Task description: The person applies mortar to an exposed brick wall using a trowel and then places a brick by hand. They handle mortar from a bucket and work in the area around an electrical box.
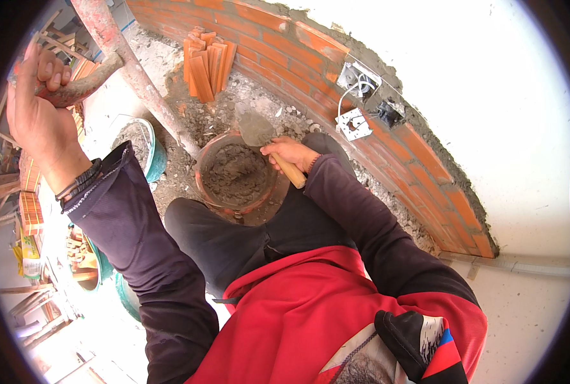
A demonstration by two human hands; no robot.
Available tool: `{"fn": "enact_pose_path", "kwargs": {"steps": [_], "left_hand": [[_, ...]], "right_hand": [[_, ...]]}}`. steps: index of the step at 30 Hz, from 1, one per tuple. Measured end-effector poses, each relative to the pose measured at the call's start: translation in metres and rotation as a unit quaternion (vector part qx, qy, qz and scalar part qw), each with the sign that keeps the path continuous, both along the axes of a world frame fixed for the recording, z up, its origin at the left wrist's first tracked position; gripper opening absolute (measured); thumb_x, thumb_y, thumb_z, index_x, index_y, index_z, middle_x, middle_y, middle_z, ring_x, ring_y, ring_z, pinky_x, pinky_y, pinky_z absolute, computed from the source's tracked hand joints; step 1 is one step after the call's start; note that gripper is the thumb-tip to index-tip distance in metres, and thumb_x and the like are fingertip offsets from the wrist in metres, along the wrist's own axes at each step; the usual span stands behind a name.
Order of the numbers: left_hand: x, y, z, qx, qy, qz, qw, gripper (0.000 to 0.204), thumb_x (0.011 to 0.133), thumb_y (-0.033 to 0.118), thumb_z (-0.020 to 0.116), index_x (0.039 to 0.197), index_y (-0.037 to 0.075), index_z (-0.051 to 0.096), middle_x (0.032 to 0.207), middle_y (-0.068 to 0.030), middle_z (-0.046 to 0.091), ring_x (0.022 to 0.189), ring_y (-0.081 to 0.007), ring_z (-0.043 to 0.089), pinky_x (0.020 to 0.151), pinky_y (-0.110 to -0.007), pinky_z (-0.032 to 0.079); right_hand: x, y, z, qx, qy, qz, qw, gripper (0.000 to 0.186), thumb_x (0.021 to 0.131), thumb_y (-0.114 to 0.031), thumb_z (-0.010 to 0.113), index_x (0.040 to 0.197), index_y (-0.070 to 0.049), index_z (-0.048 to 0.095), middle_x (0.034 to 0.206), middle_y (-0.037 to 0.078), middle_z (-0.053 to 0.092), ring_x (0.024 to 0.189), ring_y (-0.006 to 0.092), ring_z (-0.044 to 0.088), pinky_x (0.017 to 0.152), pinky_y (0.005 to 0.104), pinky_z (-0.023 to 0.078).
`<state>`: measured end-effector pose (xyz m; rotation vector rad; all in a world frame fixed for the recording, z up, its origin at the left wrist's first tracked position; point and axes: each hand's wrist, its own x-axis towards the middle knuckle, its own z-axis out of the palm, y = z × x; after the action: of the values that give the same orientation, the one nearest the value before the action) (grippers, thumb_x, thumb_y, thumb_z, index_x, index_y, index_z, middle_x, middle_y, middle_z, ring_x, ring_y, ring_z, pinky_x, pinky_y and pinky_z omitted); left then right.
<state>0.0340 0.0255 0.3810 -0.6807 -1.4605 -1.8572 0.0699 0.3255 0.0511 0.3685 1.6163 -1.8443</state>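
My left hand (37,109) is raised at the upper left and grips a rusty scaffold bar (83,86) that branches off a slanted red pole (131,70). My right hand (288,153) holds the wooden handle of a trowel (257,131), whose mortar-smeared blade rests at the rim of a round orange pan (208,192) filled with grey mortar. The pan sits between my knees on a platform strewn with mortar. A brick wall (426,160) with a fresh mortar top curves along the right side.
A stack of orange bricks (207,64) leans against the wall behind the pan. A teal bucket of mortar (145,144) stands left of the pole. Two electrical boxes with wires (362,102) sit in the wall. Far below at the left lie brick piles and buckets.
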Motion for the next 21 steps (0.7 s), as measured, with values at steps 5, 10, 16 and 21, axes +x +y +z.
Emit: {"fn": "enact_pose_path", "kwargs": {"steps": [5, 10, 16, 21], "left_hand": [[-0.0007, -0.0014, -0.0003, -0.005, 0.002, -0.006, 1.0, 0.016, 0.089, 0.013, 0.062, 0.09, -0.003, 0.059, 0.071, -0.0033, 0.045, 0.065, -0.0125, 0.042, 0.064, -0.028, 0.037], [-0.0021, -0.0035, -0.0008, -0.008, 0.004, -0.006, 1.0, 0.017, 0.089, 0.014, 0.062, 0.089, -0.003, 0.06, 0.071, -0.0036, 0.045, 0.065, -0.0128, 0.041, 0.064, -0.028, 0.037], [-0.0045, -0.0071, -0.0012, -0.016, 0.006, -0.008, 1.0, 0.017, 0.089, 0.014, 0.062, 0.087, -0.003, 0.061, 0.072, -0.0036, 0.046, 0.066, -0.0128, 0.041, 0.064, -0.029, 0.037], [-0.005, -0.0077, -0.0016, -0.023, 0.008, -0.009, 1.0, 0.017, 0.09, 0.015, 0.061, 0.088, -0.003, 0.061, 0.072, -0.0038, 0.046, 0.066, -0.0128, 0.041, 0.065, -0.029, 0.038]], "right_hand": [[-0.0019, -0.0001, 0.0002, 0.005, -0.003, 0.006, 1.0, 0.03, 0.085, -0.026, 0.068, 0.098, -0.006, 0.051, 0.066, 0.002, 0.052, 0.052, 0.0151, 0.052, 0.044, 0.0318, 0.042], [-0.0031, 0.0002, -0.0024, 0.012, -0.004, 0.005, 1.0, 0.029, 0.086, -0.027, 0.068, 0.098, -0.006, 0.051, 0.066, 0.002, 0.052, 0.052, 0.0146, 0.052, 0.044, 0.0309, 0.042], [-0.0051, -0.0008, -0.0064, 0.008, -0.008, 0.0, 1.0, 0.029, 0.086, -0.026, 0.068, 0.097, -0.006, 0.051, 0.067, 0.003, 0.053, 0.052, 0.015, 0.052, 0.044, 0.0316, 0.042], [-0.005, 0.0003, -0.0041, 0.0, -0.007, 0.003, 1.0, 0.029, 0.086, -0.026, 0.067, 0.097, -0.005, 0.051, 0.067, 0.003, 0.053, 0.052, 0.0154, 0.052, 0.044, 0.0317, 0.042]]}}
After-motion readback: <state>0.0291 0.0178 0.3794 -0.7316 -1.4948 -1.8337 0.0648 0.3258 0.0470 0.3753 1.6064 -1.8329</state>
